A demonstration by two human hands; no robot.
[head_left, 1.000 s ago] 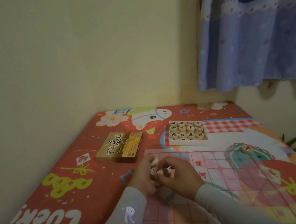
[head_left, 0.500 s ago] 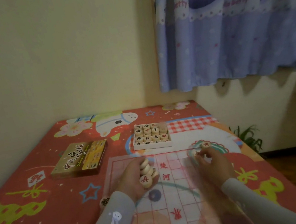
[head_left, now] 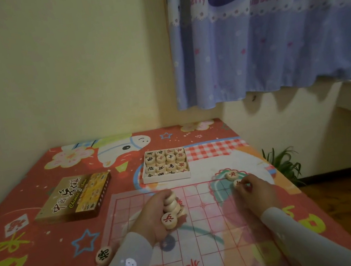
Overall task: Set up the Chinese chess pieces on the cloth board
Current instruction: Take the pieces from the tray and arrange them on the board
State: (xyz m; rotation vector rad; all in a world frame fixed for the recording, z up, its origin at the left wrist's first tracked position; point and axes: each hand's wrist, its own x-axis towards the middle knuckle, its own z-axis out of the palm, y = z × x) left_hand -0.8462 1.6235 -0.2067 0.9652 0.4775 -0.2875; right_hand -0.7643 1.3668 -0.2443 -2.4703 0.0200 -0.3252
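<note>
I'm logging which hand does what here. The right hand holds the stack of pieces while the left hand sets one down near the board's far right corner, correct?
Hands are swapped. The head view shows the left hand holding the stack of pieces, while the right hand sets a piece down near the cloth board's far right corner.

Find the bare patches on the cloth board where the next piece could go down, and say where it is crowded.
Free: the grid between the left hand and the right hand, and the near rows of the cloth board between both sleeves. Crowded: the far right corner, where the right hand's grip sets a piece beside the placed red piece. The left hand's stack covers the left-centre.
</note>
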